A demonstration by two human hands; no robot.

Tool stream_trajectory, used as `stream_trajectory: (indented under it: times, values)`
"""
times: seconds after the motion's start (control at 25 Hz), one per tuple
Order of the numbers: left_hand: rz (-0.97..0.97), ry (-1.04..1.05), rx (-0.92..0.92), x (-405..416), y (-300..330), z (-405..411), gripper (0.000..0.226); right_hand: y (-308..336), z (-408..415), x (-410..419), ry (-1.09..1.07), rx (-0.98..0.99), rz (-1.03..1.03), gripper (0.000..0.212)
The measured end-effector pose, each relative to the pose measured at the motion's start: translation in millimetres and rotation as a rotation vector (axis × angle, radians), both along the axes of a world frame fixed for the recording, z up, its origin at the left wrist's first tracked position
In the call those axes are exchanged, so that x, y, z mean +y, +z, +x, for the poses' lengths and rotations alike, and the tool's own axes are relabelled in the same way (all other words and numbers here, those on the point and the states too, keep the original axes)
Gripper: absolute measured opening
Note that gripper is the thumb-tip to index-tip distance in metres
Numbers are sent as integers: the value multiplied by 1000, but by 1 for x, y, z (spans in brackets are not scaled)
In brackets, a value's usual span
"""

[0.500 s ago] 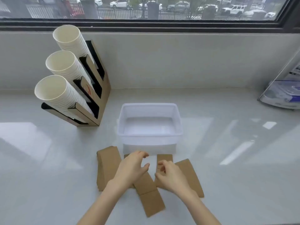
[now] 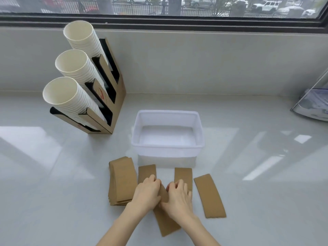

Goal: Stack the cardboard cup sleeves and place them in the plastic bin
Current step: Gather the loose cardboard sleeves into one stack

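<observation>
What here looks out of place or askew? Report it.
Nothing is damaged or spilled. The brown cardboard sleeves are just scattered: one stack lies at the left, and loose ones fan out at differing angles. The clear plastic bin is empty.

I count four loose cardboard sleeves (image 2: 210, 195) low in the frame, beside one stack of sleeves (image 2: 122, 180). One plastic bin (image 2: 167, 148) sits mid-frame, and three columns of paper cups (image 2: 78, 57) fill one holder (image 2: 113, 103) at upper left.
</observation>
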State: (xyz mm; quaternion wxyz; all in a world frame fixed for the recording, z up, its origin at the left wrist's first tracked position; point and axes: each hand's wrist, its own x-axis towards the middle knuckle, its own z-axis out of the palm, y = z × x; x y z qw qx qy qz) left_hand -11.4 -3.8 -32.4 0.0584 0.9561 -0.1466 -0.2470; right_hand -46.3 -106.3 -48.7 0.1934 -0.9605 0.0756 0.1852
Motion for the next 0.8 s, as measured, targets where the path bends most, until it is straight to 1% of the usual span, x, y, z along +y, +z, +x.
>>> stream_trajectory:
  times: [0.12, 0.24, 0.32, 0.36, 0.44, 0.52, 0.56, 0.6, 0.64, 0.68, 0.76, 0.8]
  values:
    - [10, -6, -4, -4, -1, -1, 34, -2, 1, 1, -28, 8, 7, 45]
    - [-22, -3, 1, -6, 2, -2, 17, -3, 0, 1, -37, 0, 22, 44]
    - [-60, 4, 3, -5, 3, -1, 13, -3, -1, 0, -40, -4, 54, 41]
    - [-81, 8, 4, -4, 3, 0, 11, -3, -1, -4, -43, -3, 94, 37]
    - [-124, 22, -2, -2, 5, 2, 18, 0, 1, -15, -90, 21, 269, 26]
    - [-169, 25, -45, 1, 13, 3, 22, 3, 3, -28, -205, 6, 455, 20]
    - [-208, 31, -73, 4, 19, 4, 20, 5, 5, -34, -274, -37, 483, 20]
    - [-258, 49, -98, 6, 24, 5, 15, 6, 5, -39, -327, -81, 454, 22]
    - [-312, 72, -125, 9, 30, 5, 9, 7, 6, -42, -355, -111, 365, 26]
    - [-358, 98, -143, 14, 35, 5, 4, 7, 5, -42, -357, -116, 232, 35]
    - [-442, 163, -163, 23, 41, 6, 5, 5, 3, -37, -330, -65, -11, 56]
    - [-477, 192, -174, 27, 43, 6, 7, 5, 2, -34, -321, -35, -72, 63]
